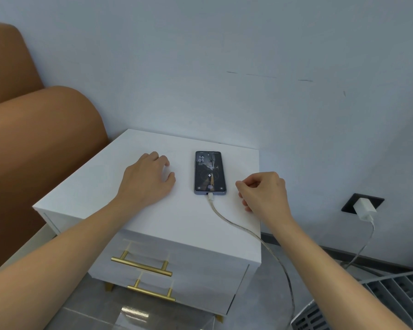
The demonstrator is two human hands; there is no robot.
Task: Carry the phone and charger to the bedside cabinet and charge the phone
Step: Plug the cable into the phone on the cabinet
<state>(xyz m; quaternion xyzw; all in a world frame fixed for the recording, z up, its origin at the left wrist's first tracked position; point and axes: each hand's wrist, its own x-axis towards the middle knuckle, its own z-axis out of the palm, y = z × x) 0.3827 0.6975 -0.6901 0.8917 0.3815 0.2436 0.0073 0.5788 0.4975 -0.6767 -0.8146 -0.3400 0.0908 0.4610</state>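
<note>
The phone lies face up on the white bedside cabinet, its screen lit with a lightning symbol. A pale cable is plugged into the phone's near end and runs off the cabinet's front right edge. The white charger sits in a dark wall socket at the right. My left hand rests palm down on the cabinet top, left of the phone, fingers loosely curled, holding nothing. My right hand hovers just right of the phone with its fingers curled in and nothing in them.
A brown padded headboard stands against the cabinet's left side. The cabinet has two drawers with gold bar handles. A white slatted object lies on the grey tiled floor at the lower right. The wall is close behind.
</note>
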